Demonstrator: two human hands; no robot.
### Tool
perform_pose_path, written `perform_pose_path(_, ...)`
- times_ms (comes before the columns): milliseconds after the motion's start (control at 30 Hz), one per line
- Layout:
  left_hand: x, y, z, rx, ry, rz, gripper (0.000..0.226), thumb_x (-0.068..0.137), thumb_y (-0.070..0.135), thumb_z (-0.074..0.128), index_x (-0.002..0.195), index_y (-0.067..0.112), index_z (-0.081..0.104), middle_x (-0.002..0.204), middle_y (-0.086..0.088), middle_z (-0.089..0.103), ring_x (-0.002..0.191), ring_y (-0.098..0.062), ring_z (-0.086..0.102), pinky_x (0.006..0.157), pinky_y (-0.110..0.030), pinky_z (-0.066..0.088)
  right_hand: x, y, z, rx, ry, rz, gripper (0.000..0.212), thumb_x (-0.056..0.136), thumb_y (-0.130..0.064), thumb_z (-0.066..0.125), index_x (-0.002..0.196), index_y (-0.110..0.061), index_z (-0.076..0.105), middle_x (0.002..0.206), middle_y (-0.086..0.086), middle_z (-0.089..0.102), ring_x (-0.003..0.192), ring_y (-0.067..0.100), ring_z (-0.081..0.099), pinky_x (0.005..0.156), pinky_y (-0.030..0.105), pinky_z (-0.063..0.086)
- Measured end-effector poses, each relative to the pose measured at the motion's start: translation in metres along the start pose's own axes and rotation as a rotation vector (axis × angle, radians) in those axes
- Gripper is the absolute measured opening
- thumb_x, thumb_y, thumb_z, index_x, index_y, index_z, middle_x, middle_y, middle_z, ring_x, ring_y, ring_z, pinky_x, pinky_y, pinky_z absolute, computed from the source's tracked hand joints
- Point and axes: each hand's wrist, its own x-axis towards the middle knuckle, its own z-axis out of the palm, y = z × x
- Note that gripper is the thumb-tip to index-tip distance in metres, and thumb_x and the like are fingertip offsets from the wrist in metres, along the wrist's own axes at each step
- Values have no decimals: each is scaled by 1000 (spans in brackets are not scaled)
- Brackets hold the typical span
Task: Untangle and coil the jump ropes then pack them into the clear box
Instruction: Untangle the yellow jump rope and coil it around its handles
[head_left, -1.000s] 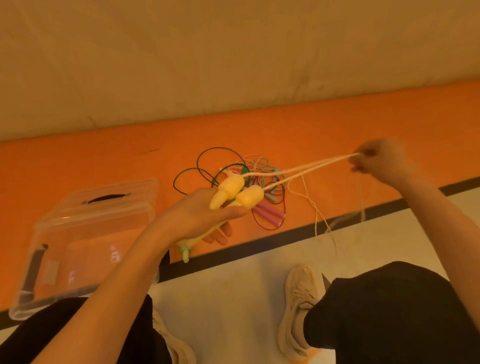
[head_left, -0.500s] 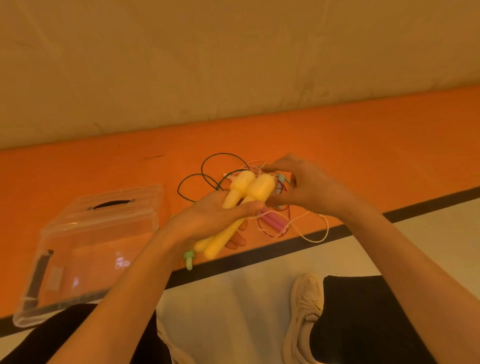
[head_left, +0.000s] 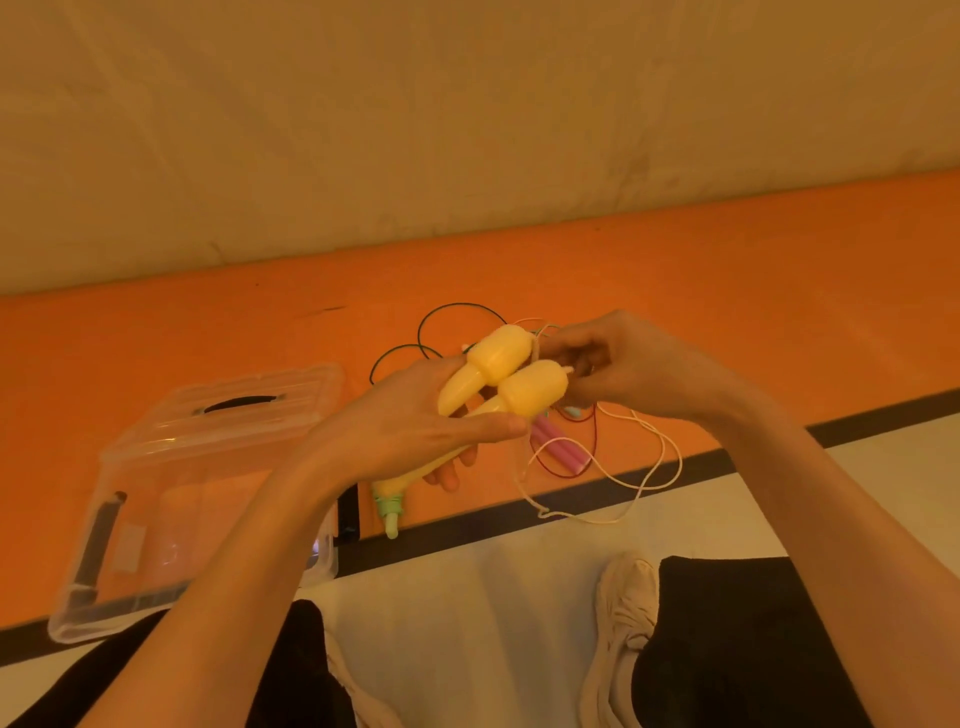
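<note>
My left hand (head_left: 415, 421) grips two yellow jump-rope handles (head_left: 514, 379) side by side, their green tips (head_left: 390, 512) pointing down. Just right of the handle tops, my right hand (head_left: 623, 364) pinches the white rope (head_left: 644, 467), which hangs in loose loops below it. Behind the hands, a tangle of ropes (head_left: 447, 332) with dark green loops, a red cord and pink handles (head_left: 556, 449) lies on the orange floor. The clear box (head_left: 156, 493) stands at the left with its lid on.
A pale wall rises behind the orange floor strip. A black line (head_left: 857, 415) divides orange from white floor. My knees in black trousers and pale shoes (head_left: 618, 623) fill the bottom of the view.
My right hand, stretched far right with taut rope a second ago, has come back to the handle tops. The white rope now hangs slack in loops. The left hand keeps its grip.
</note>
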Motion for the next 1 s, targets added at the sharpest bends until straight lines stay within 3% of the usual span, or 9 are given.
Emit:
perform_pose_path(67, 0, 0, -3, 10, -26, 6, 32, 77, 46, 67, 104, 31, 58, 74, -7, 71, 55, -17, 68, 54, -27, 55, -3, -2, -1, 11, -8, 26, 32, 79, 2, 72, 109, -9, 70, 94, 23, 69, 70, 14, 60, 66, 26, 51)
perform_pose_path(200, -4, 5, -5, 42, -129, 17, 23, 82, 45, 63, 100, 31, 60, 70, 1, 71, 55, -13, 67, 53, -21, 53, -6, -3, -5, 148, -76, 64, 56, 76, 8, 71, 126, -14, 59, 98, 19, 67, 76, 17, 65, 71, 26, 54)
perform_pose_path(367, -4, 8, -1, 40, -128, 41, 24, 75, 49, 64, 91, 32, 59, 63, 11, 67, 53, -5, 64, 51, -16, 49, -8, -9, -1, 200, -12, 49, 21, 80, 11, 65, 99, 3, 70, 93, 28, 68, 72, 18, 64, 64, 24, 54)
perform_pose_path(500, 1, -1, 3, 232, 93, 108, 45, 69, 41, 82, 98, 30, 49, 78, 11, 59, 57, 0, 57, 47, -14, 41, -5, -7, -7, 285, 177, 98, 18, 82, 4, 66, 90, -9, 76, 86, 24, 71, 64, 18, 66, 60, 27, 58)
perform_pose_path(600, 4, -11, 4, 496, 283, 153, 35, 76, 44, 71, 93, 31, 44, 79, 9, 56, 63, -7, 53, 56, -32, 43, -4, -6, -10, 315, 219, 146, 16, 85, 2, 64, 90, -9, 75, 87, 27, 70, 60, 17, 65, 62, 31, 59)
perform_pose_path(700, 6, -20, 1, 663, 461, 223, 20, 82, 48, 59, 89, 34, 46, 77, 11, 52, 70, -11, 49, 59, -36, 43, -4, -5, -9, 287, 226, 175, 16, 84, 3, 65, 89, -9, 75, 85, 26, 71, 59, 14, 66, 64, 31, 59)
perform_pose_path(767, 7, -28, -1, 776, 522, 268, 29, 86, 56, 50, 101, 31, 51, 88, 13, 54, 78, -12, 45, 64, -36, 39, -4, -6, -9, 271, 226, 180, 15, 82, 1, 67, 86, -11, 75, 85, 25, 71, 61, 16, 65, 64, 29, 59)
perform_pose_path(900, 4, -31, 0, 695, 454, 196, 49, 87, 64, 37, 120, 30, 46, 102, 9, 53, 84, -13, 45, 68, -34, 37, -2, -7, -4, 235, 251, 161, 14, 80, -5, 71, 82, -17, 75, 82, 19, 71, 67, 21, 60, 63, 27, 55)
perform_pose_path(1000, 1, -26, 0, 594, 324, 159, 49, 85, 66, 39, 119, 32, 43, 91, 11, 51, 73, -5, 46, 59, -30, 35, 0, -6, -5, 204, 309, 142, 16, 74, -10, 77, 72, -26, 75, 72, 2, 70, 68, 20, 58, 68, 35, 53)
